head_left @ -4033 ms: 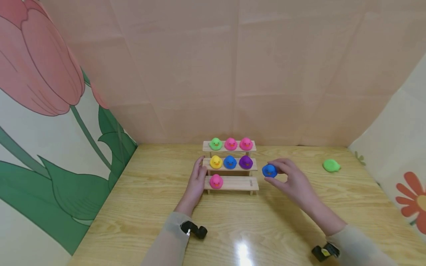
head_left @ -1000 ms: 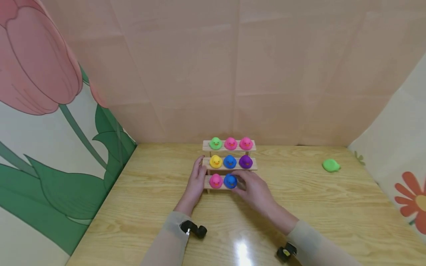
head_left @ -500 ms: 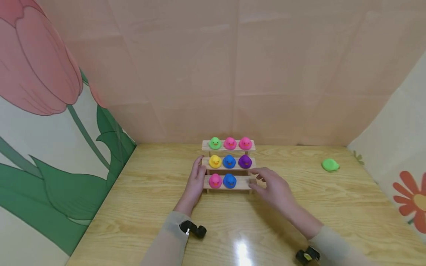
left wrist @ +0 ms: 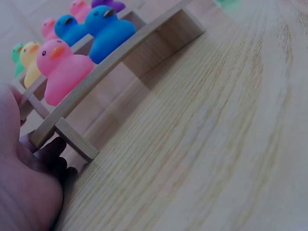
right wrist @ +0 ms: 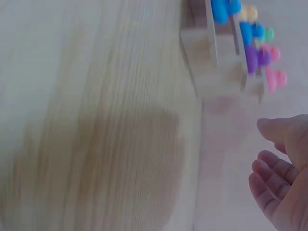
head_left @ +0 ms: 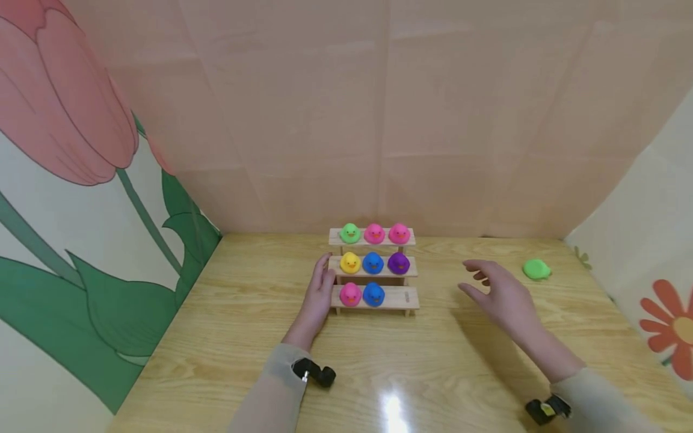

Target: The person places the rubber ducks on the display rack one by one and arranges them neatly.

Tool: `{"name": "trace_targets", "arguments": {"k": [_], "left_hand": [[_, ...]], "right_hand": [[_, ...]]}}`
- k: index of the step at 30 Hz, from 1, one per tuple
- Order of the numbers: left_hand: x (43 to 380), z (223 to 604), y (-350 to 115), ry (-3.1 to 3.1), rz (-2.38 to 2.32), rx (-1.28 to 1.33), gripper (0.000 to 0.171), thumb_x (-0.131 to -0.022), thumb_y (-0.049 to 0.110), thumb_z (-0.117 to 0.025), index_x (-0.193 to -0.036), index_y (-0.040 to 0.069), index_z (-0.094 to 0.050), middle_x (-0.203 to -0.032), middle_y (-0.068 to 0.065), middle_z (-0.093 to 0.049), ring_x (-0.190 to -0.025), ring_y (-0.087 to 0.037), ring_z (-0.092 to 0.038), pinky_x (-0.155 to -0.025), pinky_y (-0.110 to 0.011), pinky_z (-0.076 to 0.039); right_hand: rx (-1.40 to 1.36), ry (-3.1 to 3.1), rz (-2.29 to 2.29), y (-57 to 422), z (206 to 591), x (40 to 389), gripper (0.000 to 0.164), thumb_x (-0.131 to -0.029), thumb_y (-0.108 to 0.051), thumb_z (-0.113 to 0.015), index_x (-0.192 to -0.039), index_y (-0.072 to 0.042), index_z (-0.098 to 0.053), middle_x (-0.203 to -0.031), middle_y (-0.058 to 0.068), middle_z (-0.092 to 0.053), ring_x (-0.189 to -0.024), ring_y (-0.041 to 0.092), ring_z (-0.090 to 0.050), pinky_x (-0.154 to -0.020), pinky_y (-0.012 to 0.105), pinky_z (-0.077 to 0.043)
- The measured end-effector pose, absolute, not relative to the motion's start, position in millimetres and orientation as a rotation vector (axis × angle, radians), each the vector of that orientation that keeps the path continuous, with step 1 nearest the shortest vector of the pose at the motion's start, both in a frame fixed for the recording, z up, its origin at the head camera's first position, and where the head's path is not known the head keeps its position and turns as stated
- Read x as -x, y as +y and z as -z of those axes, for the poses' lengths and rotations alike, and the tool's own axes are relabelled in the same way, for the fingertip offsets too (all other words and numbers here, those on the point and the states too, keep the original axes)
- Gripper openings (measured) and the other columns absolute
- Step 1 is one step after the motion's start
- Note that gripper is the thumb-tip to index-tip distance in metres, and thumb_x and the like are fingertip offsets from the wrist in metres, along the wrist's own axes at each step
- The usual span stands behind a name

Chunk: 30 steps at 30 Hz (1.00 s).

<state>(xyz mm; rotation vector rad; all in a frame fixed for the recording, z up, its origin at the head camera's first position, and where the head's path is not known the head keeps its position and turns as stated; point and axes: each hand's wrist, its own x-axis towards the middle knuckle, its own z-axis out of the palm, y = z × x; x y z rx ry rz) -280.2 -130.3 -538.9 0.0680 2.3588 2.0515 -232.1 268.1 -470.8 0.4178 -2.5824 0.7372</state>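
Observation:
A three-step wooden display stand point(head_left: 397, 299) is on the table with small rubber ducks on its steps. My left hand point(head_left: 318, 290) grips the stand's left end; in the left wrist view several fingers point(left wrist: 57, 156) curl in beneath the lowest step. That step bears a pink duck point(head_left: 350, 294) and a blue duck point(head_left: 373, 294), its right part bare. A yellow duck point(head_left: 350, 263), another blue duck point(head_left: 373, 263) and a purple duck point(head_left: 399, 263) sit on the middle step. Over the table to the right, my right hand point(head_left: 508, 299) holds nothing, thumb and fingers parted.
A green duck point(head_left: 536, 269) lies on its side on the table, right of my right hand. The top step carries a light green duck point(head_left: 350, 233) and two pink ducks point(head_left: 374, 234). A beige backdrop point(head_left: 433, 120) rises behind the wood-grain table point(head_left: 216, 361).
My right hand carried the blue duck leftward, set it beside the pink one on the lowest step and let go. It has since drawn back right. The left hand has stayed put.

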Motion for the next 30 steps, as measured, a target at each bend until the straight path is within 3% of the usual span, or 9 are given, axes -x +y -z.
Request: {"name": "trace_targets", "arguments": {"k": [18, 30], "left_hand": [[280, 539, -130, 2.359, -2.050, -0.052, 0.062, -0.114, 0.065, -0.043, -0.171, 0.044, -0.033, -0.178, -0.012, -0.034, -0.163, -0.037, -0.032, -0.131, -0.064, -0.024], [281, 538, -130, 2.360, -2.060, -0.051, 0.054, -0.119, 0.049, -0.042, -0.172, 0.040, -0.033, -0.179, -0.012, -0.032, -0.163, -0.038, -0.030, -0.132, -0.064, -0.023]], "right_hand": [[-0.223, -2.657, -0.668, 359, 480, 251, 0.060, -0.102, -0.023, -0.084, -0.150, 0.004, -0.059, -0.134, 0.035, -0.065, -0.111, 0.055, -0.064, -0.081, 0.072, -0.052], [-0.130, -2.687, -0.683, 392, 493, 259, 0.070, -0.105, -0.032, -0.079, -0.154, 0.010, -0.051, -0.141, 0.043, -0.055, -0.121, 0.061, -0.054, -0.086, 0.077, -0.046]]}}
